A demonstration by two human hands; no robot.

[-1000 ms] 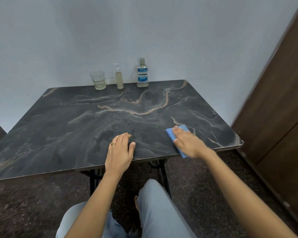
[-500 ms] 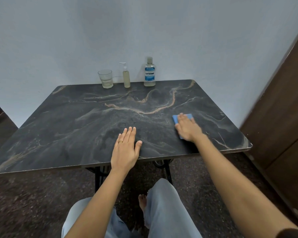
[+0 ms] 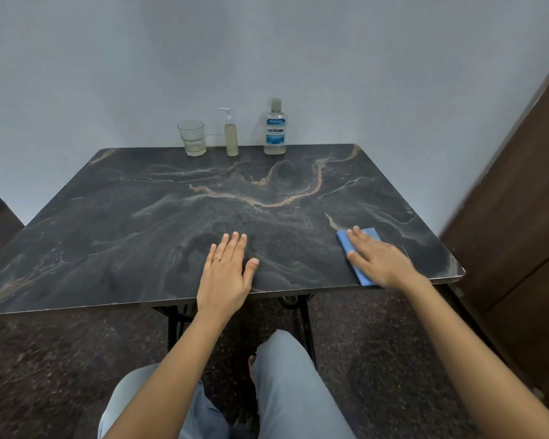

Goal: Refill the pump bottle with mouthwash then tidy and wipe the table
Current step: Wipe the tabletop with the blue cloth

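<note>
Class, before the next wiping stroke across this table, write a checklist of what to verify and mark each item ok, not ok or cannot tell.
1. Right hand flat on blue cloth: ok.
2. Left hand bracing table, off the cloth: ok.
3. Glass, pump bottle, mouthwash bottle upright along the far edge, out of the cloth's path: ok.
4. Mouthwash cap on: ok.
5. Spills left on the tabletop: cannot tell.
</note>
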